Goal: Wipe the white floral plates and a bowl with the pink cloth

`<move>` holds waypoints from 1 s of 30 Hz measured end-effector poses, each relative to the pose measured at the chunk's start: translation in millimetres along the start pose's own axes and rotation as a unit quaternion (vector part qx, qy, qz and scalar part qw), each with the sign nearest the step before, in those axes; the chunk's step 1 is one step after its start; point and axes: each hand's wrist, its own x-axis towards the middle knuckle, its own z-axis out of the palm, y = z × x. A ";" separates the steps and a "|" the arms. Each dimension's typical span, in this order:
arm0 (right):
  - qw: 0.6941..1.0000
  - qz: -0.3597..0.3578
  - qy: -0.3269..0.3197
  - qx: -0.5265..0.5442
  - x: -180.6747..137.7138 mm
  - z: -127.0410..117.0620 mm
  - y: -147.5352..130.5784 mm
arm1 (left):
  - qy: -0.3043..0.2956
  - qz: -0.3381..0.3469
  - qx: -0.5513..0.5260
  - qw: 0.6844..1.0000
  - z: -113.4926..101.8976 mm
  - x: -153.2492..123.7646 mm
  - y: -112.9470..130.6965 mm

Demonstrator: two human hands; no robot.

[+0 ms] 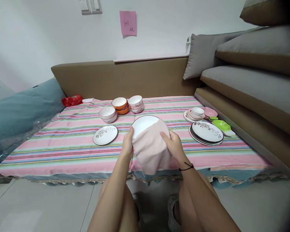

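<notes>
Between my two hands is a white plate (pixel 143 124) with a dark rim, tilted toward me. A pale pink cloth (pixel 152 146) drapes over its lower right part and hangs down in front. My left hand (pixel 128 141) is closed on the plate's left edge, thumb on top. At the right edge, my right hand (pixel 173 143) pinches the cloth against the plate, its thumb on the cloth; the fingers behind are hidden. To the left, a floral white plate (pixel 105 135) lies flat. On the right sits a stack of floral plates (pixel 207 132).
Behind stand white bowls (pixel 108 114), orange bowls (pixel 120 103) and more white bowls (pixel 136 103), stacked. Small dishes (pixel 195 112), a pink dish (pixel 210 112) and a green dish (pixel 221 125) lie right, beside piled cushions (pixel 253 87). A striped cloth (pixel 70 138) covers the surface.
</notes>
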 end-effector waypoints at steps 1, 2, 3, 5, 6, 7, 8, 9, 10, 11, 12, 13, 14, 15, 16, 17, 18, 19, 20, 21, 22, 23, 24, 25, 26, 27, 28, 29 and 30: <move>1.000 0.004 -0.003 -0.001 -0.1 2.0 0.4 | 0.013 0.009 -0.007 1.000 -0.1 1.3 -1.2; 1.000 0.010 -0.005 -0.005 0.4 3.1 1.2 | 0.022 0.016 -0.005 1.000 -0.6 2.6 -1.7; 1.000 0.016 -0.004 -0.010 1.4 3.3 2.2 | 0.027 0.022 0.009 0.999 -1.6 3.7 -1.6; 0.999 0.026 0.002 -0.018 4.7 0.8 4.6 | 0.021 0.022 0.052 0.998 -4.5 5.0 0.7; 0.999 0.024 0.005 -0.021 6.5 -1.5 5.8 | 0.008 0.016 0.074 0.997 -5.9 5.0 2.5; 1.000 0.018 0.007 -0.024 8.2 -4.1 6.6 | -0.011 0.007 0.093 0.996 -6.9 4.3 4.5; 1.000 0.006 0.006 -0.028 9.5 -6.7 7.1 | -0.034 -0.005 0.112 0.993 -7.3 3.2 6.4; 0.999 -0.008 0.003 -0.037 10.2 -8.9 7.0 | -0.058 -0.020 0.132 0.989 -6.8 1.6 8.0; 0.998 -0.024 -0.001 -0.053 10.3 -10.5 6.4 | -0.083 -0.035 0.154 0.984 -5.5 -0.2 8.9; 0.996 -0.042 -0.005 -0.078 9.7 -11.4 5.4 | -0.108 -0.051 0.177 0.977 -3.4 -2.2 9.1; 0.992 -0.062 -0.013 -0.110 8.5 -11.4 4.2 | -0.136 -0.066 0.200 0.968 -0.8 -4.1 8.4; 0.985 -0.082 -0.022 -0.148 7.0 -10.6 3.0 | -0.162 -0.081 0.220 0.958 2.1 -5.9 6.9; 0.976 -0.102 -0.036 -0.187 5.2 -9.1 1.9 | -0.188 -0.092 0.236 0.949 5.0 -7.4 4.8; 0.967 -0.119 -0.050 -0.221 3.5 -7.3 1.0 | -0.209 -0.096 0.246 0.941 7.6 -8.7 2.3; 0.957 -0.133 -0.062 -0.248 2.1 -5.3 0.5 | -0.222 -0.097 0.251 0.937 9.8 -9.6 -0.2; 0.950 -0.142 -0.068 -0.268 1.2 -3.4 0.3 | -0.223 -0.094 0.251 0.937 11.4 -10.2 -2.5; 0.946 -0.148 -0.063 -0.282 1.0 -1.9 0.5 | -0.211 -0.090 0.246 0.942 12.3 -10.3 -4.3; 0.944 -0.151 -0.049 -0.290 1.5 -1.0 1.1 | -0.192 -0.084 0.234 0.949 12.6 -10.0 -5.7; 0.944 -0.150 -0.032 -0.293 2.6 -0.6 2.1 | -0.167 -0.078 0.218 0.958 12.4 -9.3 -6.7; 0.946 -0.145 -0.014 -0.290 4.3 -0.8 3.3 | -0.140 -0.071 0.200 0.967 11.9 -8.1 -7.3; 0.950 -0.136 0.001 -0.280 6.2 -1.2 4.7 | -0.112 -0.062 0.180 0.975 11.3 -6.4 -7.9; 0.957 -0.119 0.010 -0.263 8.1 -1.7 6.2 | -0.084 -0.051 0.161 0.982 10.6 -4.4 -8.5; 0.967 -0.096 0.016 -0.237 9.7 -2.0 7.8 | -0.053 -0.038 0.140 0.988 10.0 -2.2 -9.2; 0.976 -0.071 0.020 -0.203 10.6 -1.6 9.1 | -0.021 -0.025 0.118 0.993 9.7 0.1 -10.2; 0.985 -0.048 0.022 -0.164 10.8 -0.5 10.2 | 0.010 -0.011 0.094 0.995 9.5 2.4 -11.3; 0.991 -0.032 0.023 -0.125 10.1 1.4 10.9 | 0.039 0.003 0.068 0.997 9.5 4.6 -12.4; 0.995 -0.024 0.024 -0.089 8.7 4.1 11.3 | 0.063 0.015 0.040 0.997 9.7 6.4 -13.4; 0.998 -0.025 0.025 -0.056 6.9 7.3 11.5 | 0.078 0.023 0.014 0.997 9.8 7.8 -14.2; 0.999 -0.028 0.030 -0.027 4.9 10.7 11.6 | 0.085 0.026 -0.009 0.996 10.0 8.8 -14.6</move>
